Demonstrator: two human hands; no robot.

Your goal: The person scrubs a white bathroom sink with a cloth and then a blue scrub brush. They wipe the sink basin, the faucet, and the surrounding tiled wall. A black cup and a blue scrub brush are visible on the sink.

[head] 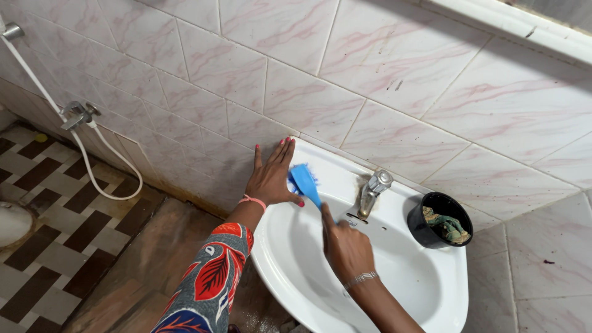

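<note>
Brush point(304, 180) of blue plastic looks light and stiff, maybe slippery when wet. Right hand point(345, 246) closes its fingers around the handle, bristles beyond the fingertips on the white sink point(290, 271) rim. Left hand point(271, 179) lies flat, fingers spread, just beside the bristles.

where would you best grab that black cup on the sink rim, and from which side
Grip the black cup by its upper wall and rim, coming from the front, over the basin. It stands upright in the corner with tiled walls behind and to its right, and the tap to its left. A cloth fills its inside.
</note>
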